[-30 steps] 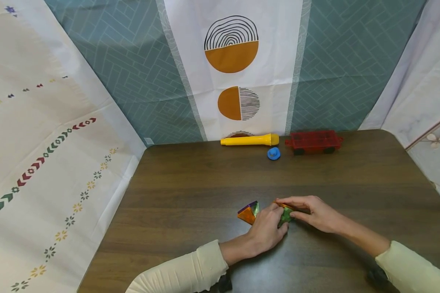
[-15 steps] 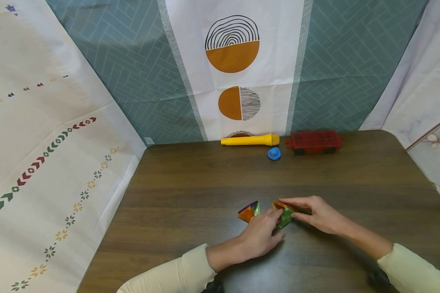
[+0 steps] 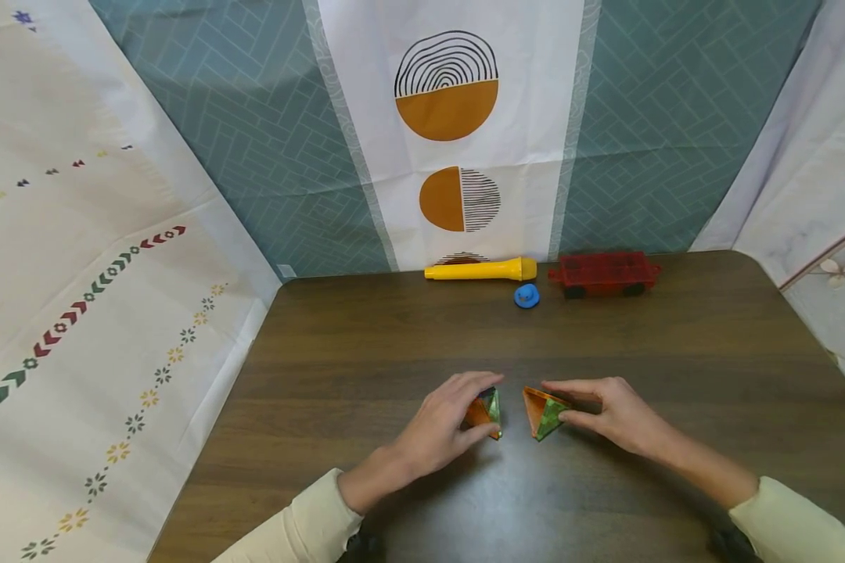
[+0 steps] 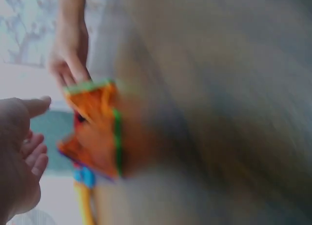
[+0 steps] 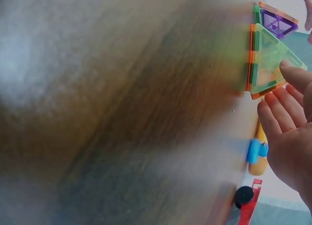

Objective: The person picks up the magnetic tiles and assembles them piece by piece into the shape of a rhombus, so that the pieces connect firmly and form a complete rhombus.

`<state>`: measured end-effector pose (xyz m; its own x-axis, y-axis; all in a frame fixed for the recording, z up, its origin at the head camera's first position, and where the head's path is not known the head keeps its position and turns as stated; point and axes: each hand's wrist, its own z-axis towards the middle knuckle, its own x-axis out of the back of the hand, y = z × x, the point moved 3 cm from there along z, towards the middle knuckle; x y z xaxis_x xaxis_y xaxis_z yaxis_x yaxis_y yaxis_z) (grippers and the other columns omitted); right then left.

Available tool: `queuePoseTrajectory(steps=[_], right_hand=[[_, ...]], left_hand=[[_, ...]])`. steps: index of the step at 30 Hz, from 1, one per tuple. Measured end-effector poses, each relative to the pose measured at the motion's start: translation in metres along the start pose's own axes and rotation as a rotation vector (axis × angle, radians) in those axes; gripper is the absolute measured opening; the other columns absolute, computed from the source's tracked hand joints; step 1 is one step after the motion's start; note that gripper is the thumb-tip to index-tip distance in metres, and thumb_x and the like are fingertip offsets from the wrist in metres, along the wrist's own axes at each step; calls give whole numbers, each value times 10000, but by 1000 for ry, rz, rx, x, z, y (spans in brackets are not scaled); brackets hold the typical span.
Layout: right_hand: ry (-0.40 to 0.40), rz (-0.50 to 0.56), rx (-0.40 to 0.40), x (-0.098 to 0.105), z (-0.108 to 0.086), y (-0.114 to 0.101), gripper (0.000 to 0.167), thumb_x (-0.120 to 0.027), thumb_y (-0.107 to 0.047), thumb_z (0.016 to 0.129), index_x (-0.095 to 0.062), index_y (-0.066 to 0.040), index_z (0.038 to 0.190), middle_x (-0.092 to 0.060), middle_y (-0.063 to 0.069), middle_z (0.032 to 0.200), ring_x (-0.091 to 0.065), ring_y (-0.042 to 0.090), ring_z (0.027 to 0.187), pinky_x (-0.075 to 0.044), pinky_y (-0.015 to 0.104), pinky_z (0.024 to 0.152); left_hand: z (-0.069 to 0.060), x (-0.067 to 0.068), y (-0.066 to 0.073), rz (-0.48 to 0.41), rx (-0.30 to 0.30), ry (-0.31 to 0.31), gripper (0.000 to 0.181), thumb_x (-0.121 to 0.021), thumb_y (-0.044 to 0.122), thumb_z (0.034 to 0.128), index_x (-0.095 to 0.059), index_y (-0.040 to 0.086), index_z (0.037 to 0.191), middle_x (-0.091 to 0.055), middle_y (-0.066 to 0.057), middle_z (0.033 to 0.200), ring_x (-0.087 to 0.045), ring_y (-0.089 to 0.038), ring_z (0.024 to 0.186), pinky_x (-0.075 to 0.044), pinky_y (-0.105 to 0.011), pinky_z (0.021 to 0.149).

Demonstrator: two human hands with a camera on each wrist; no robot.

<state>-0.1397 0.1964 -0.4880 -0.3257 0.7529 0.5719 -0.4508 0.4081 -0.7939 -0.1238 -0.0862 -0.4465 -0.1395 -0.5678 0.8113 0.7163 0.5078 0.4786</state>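
Observation:
Two small pyramids of translucent magnetic tiles stand apart on the wooden table. The right pyramid [image 3: 551, 417] has orange and green sides. My right hand [image 3: 623, 414] holds it, thumb on the green tile [image 5: 270, 52] and fingers along the orange side. About the left pyramid [image 3: 491, 405], of orange, green and purple tiles, my left hand [image 3: 429, 428] is spread, thumb in front and fingers behind, partly covering it in the head view. A gap shows between this hand and the orange tile [image 4: 95, 144] in the left wrist view.
At the table's back edge lie a yellow toy microphone [image 3: 480, 270], a small blue hat-shaped piece [image 3: 526, 295] and a red toy wagon [image 3: 605, 272] with black wheels. Patterned cloths [image 3: 352, 195] hang behind and beside the table [image 3: 366, 352].
My left hand has let go of the right pyramid and moved left to surround the left one. The right hand stays at the right pyramid, now more fully visible.

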Motion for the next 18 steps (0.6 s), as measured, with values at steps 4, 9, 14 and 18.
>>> queuePoseTrajectory(steps=[4,9,14,18], right_hand=[[22,-26,8,-2,-2,-1,504,-864,-47,877,-724,-39,1361,-733,100,1315,-708,216,1177,-585,273,927],[45,-45,30,-5,-4,-3,504,-876,-21,853,-734,-20,1336,-747,141,1269,-726,226,1127,-614,350,884],[62,-79,1,-7,-5,-2,499,-886,-21,840,-753,-49,1321,-759,145,1237,-737,250,1095,-625,408,854],[64,-98,-37,-7,-5,-1,484,-879,-13,846,-763,-66,1312,-764,133,1229,-744,279,1089,-626,411,851]], left_hand=[[-8,-4,-27,-12,40,-7,788,-875,267,912,-488,69,1568,-544,-55,1561,-535,-210,1414,-497,-423,1113],[-14,-11,-48,-78,108,-66,767,-861,297,922,-505,65,1562,-566,-45,1548,-559,-193,1396,-485,-413,1126],[-16,-18,-57,-115,145,-101,680,-846,280,940,-560,104,1532,-609,-13,1505,-625,-156,1291,-522,-374,1074],[-15,-22,-59,-88,135,-107,605,-836,277,949,-611,138,1493,-652,-4,1453,-650,-133,1240,-543,-358,1032]])
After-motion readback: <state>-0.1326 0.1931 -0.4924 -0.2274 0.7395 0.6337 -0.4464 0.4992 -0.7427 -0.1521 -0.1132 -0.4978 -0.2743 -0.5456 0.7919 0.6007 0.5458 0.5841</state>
